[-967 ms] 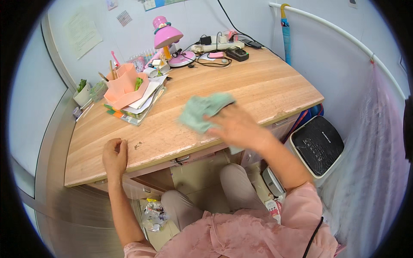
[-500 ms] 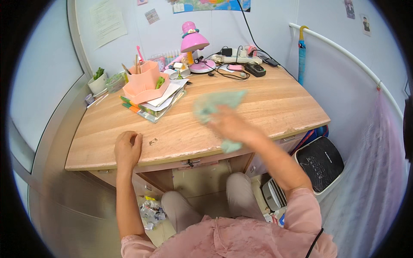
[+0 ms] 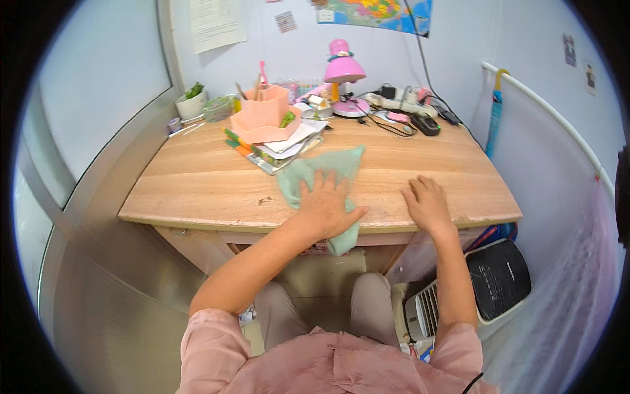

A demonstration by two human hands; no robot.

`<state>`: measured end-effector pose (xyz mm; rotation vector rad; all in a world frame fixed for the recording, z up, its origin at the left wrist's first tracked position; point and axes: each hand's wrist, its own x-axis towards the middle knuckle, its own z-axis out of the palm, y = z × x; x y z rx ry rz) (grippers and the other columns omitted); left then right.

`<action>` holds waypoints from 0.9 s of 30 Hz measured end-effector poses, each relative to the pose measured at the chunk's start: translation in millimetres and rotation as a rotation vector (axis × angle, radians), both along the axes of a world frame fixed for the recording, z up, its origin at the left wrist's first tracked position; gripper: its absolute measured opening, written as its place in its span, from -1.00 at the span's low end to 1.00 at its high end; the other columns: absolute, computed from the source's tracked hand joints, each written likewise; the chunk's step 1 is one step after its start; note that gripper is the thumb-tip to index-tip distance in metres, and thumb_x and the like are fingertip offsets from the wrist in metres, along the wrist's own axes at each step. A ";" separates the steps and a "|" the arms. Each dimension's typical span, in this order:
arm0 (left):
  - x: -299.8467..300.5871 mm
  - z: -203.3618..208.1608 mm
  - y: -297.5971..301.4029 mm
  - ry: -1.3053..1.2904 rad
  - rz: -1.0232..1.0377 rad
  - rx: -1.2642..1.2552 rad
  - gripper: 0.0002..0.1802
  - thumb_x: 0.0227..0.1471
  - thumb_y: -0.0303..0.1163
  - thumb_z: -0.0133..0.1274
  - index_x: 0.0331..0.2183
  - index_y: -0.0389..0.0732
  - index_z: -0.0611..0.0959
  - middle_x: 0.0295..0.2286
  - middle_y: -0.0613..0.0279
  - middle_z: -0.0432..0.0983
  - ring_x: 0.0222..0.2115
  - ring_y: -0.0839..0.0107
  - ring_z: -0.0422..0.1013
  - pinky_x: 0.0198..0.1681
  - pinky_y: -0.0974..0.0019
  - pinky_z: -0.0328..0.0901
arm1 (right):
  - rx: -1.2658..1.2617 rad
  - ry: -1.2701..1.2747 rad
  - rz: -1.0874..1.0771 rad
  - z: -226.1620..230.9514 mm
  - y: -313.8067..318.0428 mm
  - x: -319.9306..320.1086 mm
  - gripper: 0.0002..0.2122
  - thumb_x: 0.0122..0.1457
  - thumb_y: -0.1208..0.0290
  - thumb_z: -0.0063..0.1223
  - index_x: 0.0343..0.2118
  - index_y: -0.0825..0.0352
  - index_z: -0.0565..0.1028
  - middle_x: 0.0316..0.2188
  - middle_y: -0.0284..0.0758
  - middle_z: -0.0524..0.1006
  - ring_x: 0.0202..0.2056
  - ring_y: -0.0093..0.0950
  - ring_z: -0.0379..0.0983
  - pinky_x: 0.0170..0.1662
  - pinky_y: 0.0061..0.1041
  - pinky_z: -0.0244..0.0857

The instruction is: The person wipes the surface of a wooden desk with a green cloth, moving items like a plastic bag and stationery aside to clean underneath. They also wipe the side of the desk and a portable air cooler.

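Beneath my left hand (image 3: 326,209) a pale green cloth (image 3: 298,176) lies spread on the wooden desk (image 3: 190,177). The fingers of that hand are stretched and spread flat over it. One end of the cloth hangs down over the desk's front edge. My right hand (image 3: 428,202) rests on the desktop to the right of the cloth, fingers apart and holding nothing. Just beyond the cloth sits a stack of papers and books (image 3: 282,151), with a pink pen holder (image 3: 262,118) on top of it.
A pink desk lamp (image 3: 344,69), a black handheld device (image 3: 425,124) and tangled cables stand along the back. A potted plant (image 3: 191,102) is at the back left. On the right, a black-topped white appliance (image 3: 495,279) stands below the desk, and an umbrella (image 3: 495,121) hangs from a rail.
The cloth has passed from my right hand to under my left, which has moved right onto it. My right hand has let go and shifted right. The view has turned left.
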<state>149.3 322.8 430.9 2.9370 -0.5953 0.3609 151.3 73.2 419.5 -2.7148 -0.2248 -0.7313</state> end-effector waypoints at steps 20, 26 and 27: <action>62.4 -34.2 303.6 0.076 0.487 -0.263 -0.53 0.09 -0.02 -0.10 -0.09 -0.09 0.61 0.07 -0.13 0.31 0.01 -0.09 0.30 0.10 0.03 0.21 | 0.069 -0.092 0.008 -12.4 1.3 -8.6 -0.68 0.16 0.22 0.05 -0.15 0.38 0.53 -0.02 -0.05 0.44 0.07 -0.09 0.27 0.17 -0.19 0.07; 12.1 -18.6 219.6 -0.033 0.180 -0.066 -0.46 0.10 -0.03 -0.08 0.10 0.07 0.48 0.22 0.00 0.10 0.17 -0.01 0.14 0.25 0.00 0.01 | 0.132 -0.046 -0.022 -6.7 -1.2 -15.3 -0.68 0.17 0.28 0.06 -0.13 0.43 0.52 -0.01 -0.05 0.45 0.06 -0.10 0.31 0.15 -0.23 0.12; 20.4 -20.7 249.7 0.008 0.259 -0.077 -0.46 0.10 -0.02 -0.09 0.12 0.10 0.46 0.22 0.00 0.09 0.18 -0.02 0.13 0.25 -0.01 0.00 | 0.134 -0.038 -0.016 -5.5 -0.2 -15.1 -0.68 0.17 0.28 0.06 -0.14 0.43 0.52 -0.01 -0.05 0.45 0.06 -0.10 0.31 0.15 -0.24 0.12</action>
